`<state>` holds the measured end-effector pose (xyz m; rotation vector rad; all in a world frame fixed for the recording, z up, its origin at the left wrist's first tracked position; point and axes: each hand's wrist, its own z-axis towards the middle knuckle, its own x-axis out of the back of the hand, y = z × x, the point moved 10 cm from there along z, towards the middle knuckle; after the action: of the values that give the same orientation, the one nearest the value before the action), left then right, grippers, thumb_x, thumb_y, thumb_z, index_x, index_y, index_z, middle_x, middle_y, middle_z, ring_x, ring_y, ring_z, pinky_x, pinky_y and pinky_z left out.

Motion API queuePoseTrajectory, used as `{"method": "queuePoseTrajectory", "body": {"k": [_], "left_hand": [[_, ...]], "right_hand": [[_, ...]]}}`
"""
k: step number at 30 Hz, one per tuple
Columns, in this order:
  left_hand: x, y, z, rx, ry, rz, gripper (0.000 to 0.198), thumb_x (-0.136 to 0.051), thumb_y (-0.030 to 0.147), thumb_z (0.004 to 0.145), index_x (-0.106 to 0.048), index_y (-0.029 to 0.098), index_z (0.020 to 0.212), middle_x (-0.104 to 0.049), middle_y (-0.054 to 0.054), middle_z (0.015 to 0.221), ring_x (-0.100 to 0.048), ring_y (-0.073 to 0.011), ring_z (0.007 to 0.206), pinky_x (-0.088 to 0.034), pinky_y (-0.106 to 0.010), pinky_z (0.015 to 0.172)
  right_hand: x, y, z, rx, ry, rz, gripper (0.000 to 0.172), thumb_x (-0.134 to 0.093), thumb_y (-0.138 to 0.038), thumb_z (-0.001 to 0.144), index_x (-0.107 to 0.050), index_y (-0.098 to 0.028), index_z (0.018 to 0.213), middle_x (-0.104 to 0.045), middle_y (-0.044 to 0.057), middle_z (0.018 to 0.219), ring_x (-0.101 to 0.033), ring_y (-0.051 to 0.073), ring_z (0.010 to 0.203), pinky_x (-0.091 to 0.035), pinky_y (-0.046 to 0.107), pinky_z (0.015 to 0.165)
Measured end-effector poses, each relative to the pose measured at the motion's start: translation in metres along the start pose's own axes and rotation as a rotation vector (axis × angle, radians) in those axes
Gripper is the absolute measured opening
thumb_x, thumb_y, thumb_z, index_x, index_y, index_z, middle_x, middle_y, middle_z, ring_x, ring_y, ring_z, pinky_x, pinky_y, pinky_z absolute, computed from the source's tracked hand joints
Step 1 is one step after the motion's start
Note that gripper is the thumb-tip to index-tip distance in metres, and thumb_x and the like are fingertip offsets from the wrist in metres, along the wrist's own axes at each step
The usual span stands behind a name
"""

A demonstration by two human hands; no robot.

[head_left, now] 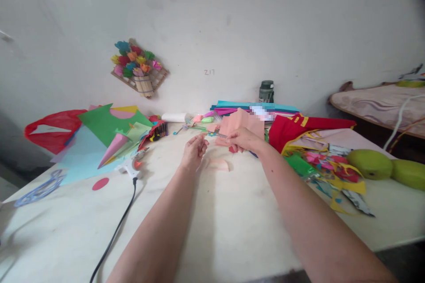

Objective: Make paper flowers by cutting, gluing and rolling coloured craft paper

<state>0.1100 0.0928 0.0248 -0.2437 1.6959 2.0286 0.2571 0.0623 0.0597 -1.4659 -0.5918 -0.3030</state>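
My left hand (195, 149) is above the middle of the table, its fingers pinched together. Whatever sits between those fingertips is too small to make out. To its right, the fingers of my right hand (245, 139) are closed on a strip of peach crepe paper (221, 142). A thin item with blue and yellow on it (214, 134) lies just behind the strip, its kind unclear. Below the hands, a curved peach paper piece (217, 165) rests on the tabletop. Behind my right hand is a larger folded peach paper sheet (244, 120).
At left lie a glue gun (128, 168) with a black cord, blue-handled scissors (41, 188), a red paper circle (100, 184) and coloured sheets (96, 124). Paper scraps (335, 177) and green rounded objects (370, 164) lie at right. A bottle (266, 92) stands behind.
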Motion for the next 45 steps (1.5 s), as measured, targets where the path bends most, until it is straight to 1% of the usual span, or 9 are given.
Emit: {"method": "queuePoseTrajectory", "body": {"k": [7, 12, 15, 19, 22, 29, 34, 39, 45], "left_hand": [[-0.004, -0.003, -0.002, 0.022, 0.011, 0.088, 0.030, -0.066, 0.039, 0.062, -0.053, 0.013, 0.069, -0.052, 0.001, 0.051, -0.035, -0.0027, 0.037, -0.018, -0.017, 0.035], [-0.019, -0.007, -0.005, 0.026, -0.076, 0.169, 0.030, -0.064, 0.041, 0.065, -0.052, 0.013, 0.066, -0.044, 0.004, 0.046, -0.023, -0.0007, 0.033, -0.008, -0.018, 0.035], [-0.021, -0.007, -0.005, 0.033, -0.093, 0.167, 0.032, -0.061, 0.043, 0.067, -0.049, 0.014, 0.062, -0.042, 0.004, 0.044, -0.020, -0.0010, 0.033, -0.006, -0.019, 0.035], [-0.023, -0.017, -0.005, 0.160, -0.124, 0.069, 0.035, -0.054, 0.049, 0.069, -0.053, 0.014, 0.069, -0.036, 0.006, 0.039, -0.015, -0.0020, 0.032, -0.003, -0.020, 0.035], [-0.024, -0.018, -0.006, 0.183, -0.149, 0.067, 0.032, -0.056, 0.044, 0.069, -0.055, 0.013, 0.075, -0.036, 0.006, 0.040, -0.015, -0.0021, 0.032, -0.003, -0.020, 0.036], [-0.022, -0.013, -0.007, 0.102, -0.162, 0.130, 0.022, -0.063, 0.031, 0.065, -0.049, 0.014, 0.062, -0.030, 0.007, 0.040, -0.016, -0.0017, 0.035, -0.004, -0.019, 0.036], [-0.017, -0.014, -0.006, 0.101, -0.125, 0.133, 0.022, -0.066, 0.030, 0.063, -0.054, 0.012, 0.068, -0.025, 0.010, 0.039, -0.016, -0.0011, 0.035, -0.006, -0.018, 0.037], [-0.005, -0.012, -0.003, 0.082, 0.004, 0.132, 0.025, -0.070, 0.029, 0.058, -0.055, 0.011, 0.066, -0.030, 0.009, 0.038, -0.017, -0.0004, 0.033, -0.006, -0.019, 0.036], [0.001, -0.005, -0.001, 0.019, 0.059, 0.097, 0.025, -0.067, 0.031, 0.062, -0.053, 0.012, 0.071, -0.042, 0.006, 0.044, -0.018, 0.0003, 0.032, -0.004, -0.019, 0.034]], "right_hand": [[-0.020, -0.002, 0.009, 0.042, -0.016, -0.015, 0.013, -0.056, -0.025, 0.073, -0.061, -0.014, 0.076, -0.055, -0.002, 0.050, -0.043, 0.005, 0.036, -0.030, 0.015, 0.036], [-0.024, -0.005, 0.021, 0.133, 0.115, 0.000, 0.024, -0.052, -0.033, 0.074, -0.064, -0.012, 0.071, -0.048, -0.004, 0.044, -0.035, 0.004, 0.037, -0.027, 0.017, 0.038], [-0.021, -0.007, 0.019, 0.169, 0.140, 0.075, 0.025, -0.051, -0.032, 0.073, -0.066, -0.013, 0.082, -0.045, -0.005, 0.044, -0.034, 0.005, 0.038, -0.025, 0.017, 0.039], [-0.013, -0.008, 0.013, 0.144, 0.196, 0.091, 0.026, -0.050, -0.026, 0.073, -0.066, -0.014, 0.090, -0.045, -0.004, 0.044, -0.033, 0.006, 0.037, -0.025, 0.018, 0.039], [-0.011, -0.010, 0.011, 0.144, 0.215, 0.069, 0.026, -0.049, -0.024, 0.073, -0.067, -0.014, 0.089, -0.045, -0.004, 0.044, -0.035, 0.006, 0.038, -0.027, 0.018, 0.040], [-0.010, -0.017, 0.010, 0.199, 0.206, 0.052, 0.023, -0.048, -0.025, 0.075, -0.067, -0.013, 0.071, -0.044, -0.004, 0.046, -0.036, 0.005, 0.039, -0.029, 0.017, 0.040], [-0.009, -0.015, 0.008, 0.156, 0.220, 0.097, 0.023, -0.048, -0.022, 0.074, -0.068, -0.012, 0.081, -0.043, -0.005, 0.042, -0.035, 0.005, 0.037, -0.029, 0.017, 0.039], [-0.011, -0.009, 0.010, 0.114, 0.213, 0.173, 0.033, -0.050, -0.021, 0.074, -0.062, -0.011, 0.103, -0.042, -0.006, 0.040, -0.033, 0.005, 0.035, -0.028, 0.016, 0.037], [-0.023, -0.006, 0.017, 0.134, 0.134, 0.154, 0.033, -0.053, -0.029, 0.073, -0.063, -0.012, 0.099, -0.045, -0.005, 0.044, -0.037, 0.006, 0.039, -0.026, 0.017, 0.038]]}}
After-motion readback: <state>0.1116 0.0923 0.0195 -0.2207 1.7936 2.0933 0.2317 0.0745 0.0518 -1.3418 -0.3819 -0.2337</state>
